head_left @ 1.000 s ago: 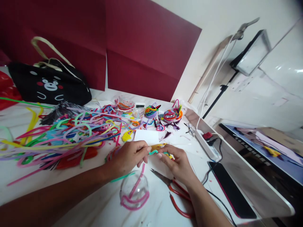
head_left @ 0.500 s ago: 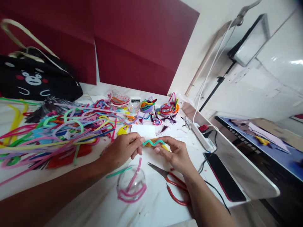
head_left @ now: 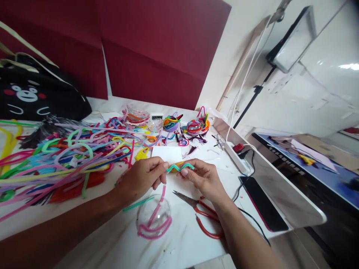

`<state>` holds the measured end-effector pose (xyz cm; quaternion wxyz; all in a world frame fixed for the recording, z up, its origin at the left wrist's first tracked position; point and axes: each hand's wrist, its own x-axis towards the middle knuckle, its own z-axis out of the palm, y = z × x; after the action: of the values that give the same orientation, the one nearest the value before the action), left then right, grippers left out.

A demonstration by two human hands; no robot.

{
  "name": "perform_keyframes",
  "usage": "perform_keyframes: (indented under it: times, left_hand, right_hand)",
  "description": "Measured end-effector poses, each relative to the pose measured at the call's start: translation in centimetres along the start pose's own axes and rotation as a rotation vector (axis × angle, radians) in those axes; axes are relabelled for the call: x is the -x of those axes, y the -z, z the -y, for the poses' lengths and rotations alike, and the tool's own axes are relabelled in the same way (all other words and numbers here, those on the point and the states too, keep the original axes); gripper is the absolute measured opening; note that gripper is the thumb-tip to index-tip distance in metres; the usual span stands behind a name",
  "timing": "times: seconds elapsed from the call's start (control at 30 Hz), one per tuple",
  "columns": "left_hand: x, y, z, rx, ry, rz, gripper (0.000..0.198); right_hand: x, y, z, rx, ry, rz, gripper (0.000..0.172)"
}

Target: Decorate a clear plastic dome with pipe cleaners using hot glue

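We hold a turquoise pipe cleaner (head_left: 176,168), fuzzy and bent into soft waves, stretched between our two hands above the table (head_left: 112,243). Our left hand (head_left: 144,175) pinches its left end in the fingertips; our right hand (head_left: 204,181) grips it between thumb and fingers toward the other end. A yellow-orange piece shows just behind it, partly hidden by our hands. Below sits a smooth, clear ball (head_left: 162,213) with a fuzzy pink strip (head_left: 156,233) curved round its lower part. A straight green piece (head_left: 136,204) lies beside it, and scissors (head_left: 192,201) with red handles rest open near our right wrist. To the left sprawls a tangled, many-coloured heap (head_left: 70,155). The tabletop is white, glossy and faintly veined. Behind it we see maroon sheets (head_left: 162,52), a black cloth bag (head_left: 39,99) and, against the pale wall, a lamp (head_left: 294,43).
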<state>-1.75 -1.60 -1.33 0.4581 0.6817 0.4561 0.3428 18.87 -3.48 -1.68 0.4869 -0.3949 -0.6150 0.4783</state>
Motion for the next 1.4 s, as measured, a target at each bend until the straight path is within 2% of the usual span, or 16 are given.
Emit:
perform_keyframes:
  times: [0.33, 0.53, 0.8, 0.87, 1.0, 1.17, 1.4]
  left_hand:
    - [0.4, -0.1, -0.1, -0.054, -0.043, 0.034, 0.038]
    - [0.6, -0.2, -0.5, -0.136, -0.047, 0.053, 0.038]
    - [0.4, -0.5, -0.8, 0.065, -0.016, 0.073, 0.043]
    - [0.4, -0.5, -0.8, 0.092, -0.022, 0.074, 0.038]
    - [0.4, -0.6, -0.2, 0.091, -0.068, 0.058, 0.021]
    - [0.4, -0.6, -0.3, 0.036, -0.069, 0.039, 0.023]
    - [0.4, -0.8, -0.5, 0.08, -0.037, 0.027, 0.022]
  right_hand:
    - [-0.2, -0.5, 0.7, -0.013, -0.147, -0.04, 0.037]
    - [-0.2, -0.6, 0.8, -0.046, -0.164, -0.034, 0.038]
    - [-0.4, -0.4, 1.1, -0.087, -0.187, -0.07, 0.036]
    - [-0.4, -0.3, 0.9, -0.123, -0.189, -0.079, 0.035]
    - [-0.4, -0.4, 0.7, -0.161, -0.185, -0.076, 0.032]
    - [-0.4, -0.6, 0.9, -0.118, -0.204, -0.055, 0.035]
    - [-0.4, -0.5, 1.5, -0.096, -0.199, -0.018, 0.038]
